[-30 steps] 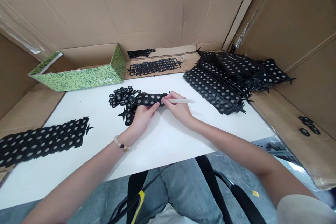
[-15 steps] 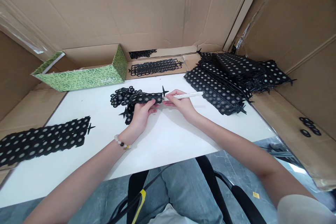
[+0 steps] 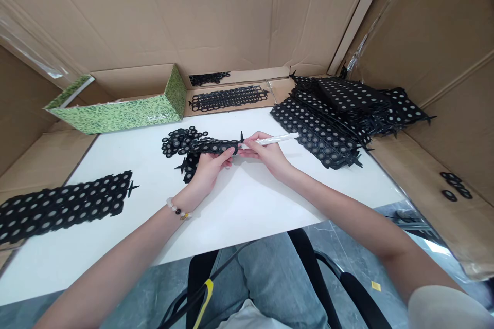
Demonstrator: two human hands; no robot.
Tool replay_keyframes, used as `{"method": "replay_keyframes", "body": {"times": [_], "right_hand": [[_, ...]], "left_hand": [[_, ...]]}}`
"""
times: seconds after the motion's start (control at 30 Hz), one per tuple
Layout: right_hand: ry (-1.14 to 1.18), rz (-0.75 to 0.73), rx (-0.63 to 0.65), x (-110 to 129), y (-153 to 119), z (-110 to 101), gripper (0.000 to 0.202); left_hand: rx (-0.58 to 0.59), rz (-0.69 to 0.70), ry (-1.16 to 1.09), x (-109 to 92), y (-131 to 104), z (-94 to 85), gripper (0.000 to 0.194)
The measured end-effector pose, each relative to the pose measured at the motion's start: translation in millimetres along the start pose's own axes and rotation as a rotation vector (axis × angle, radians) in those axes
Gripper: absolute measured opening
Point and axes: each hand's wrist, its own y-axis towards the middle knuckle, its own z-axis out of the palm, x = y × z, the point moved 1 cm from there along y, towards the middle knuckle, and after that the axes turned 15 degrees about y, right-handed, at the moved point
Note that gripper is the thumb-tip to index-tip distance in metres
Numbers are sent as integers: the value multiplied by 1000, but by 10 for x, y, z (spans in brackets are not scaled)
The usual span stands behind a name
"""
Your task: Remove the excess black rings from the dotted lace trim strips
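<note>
My left hand (image 3: pixel 211 167) grips a black rubber sheet of round rings (image 3: pixel 214 146) from its near side, thumb on top near the right end. The sheet is bent, and part of it hangs down below the hand. A white pen-like tool (image 3: pixel 278 139) is pinched in my right hand (image 3: pixel 266 151), its tip at the sheet's right end, where fingers hide the exact contact. A thin black spike stands up there. Left of the sheet lies a pile of loose black rings (image 3: pixel 178 142) on the white table (image 3: pixel 247 200).
Stacked black ring sheets (image 3: pixel 320 128) lie at the right, another ring sheet (image 3: pixel 65 205) at the left. Behind stand a green open box (image 3: pixel 123 115) and an emptied black lattice (image 3: pixel 229 98). Several loose rings (image 3: pixel 455 184) rest on cardboard at far right. Cardboard walls (image 3: pixel 231 15) enclose the table.
My left thumb has slid slightly right along the sheet, toward its end. The sheet's right end has tilted and dipped a little. My right hand has barely moved.
</note>
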Motion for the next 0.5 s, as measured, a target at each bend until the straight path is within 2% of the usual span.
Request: {"method": "replay_keyframes", "body": {"times": [0.13,0.37,0.5], "right_hand": [[-100,-36,-18,-17,-11,10,34],[-410,-229,3,-131,-25,-13,21],[-451,-252,5,-123,-14,-19,21]], "left_hand": [[-8,7,58,24,9,-14,31],[29,-3,133,62,4,-24,42],[53,-1,125,46,6,-23,43]]}}
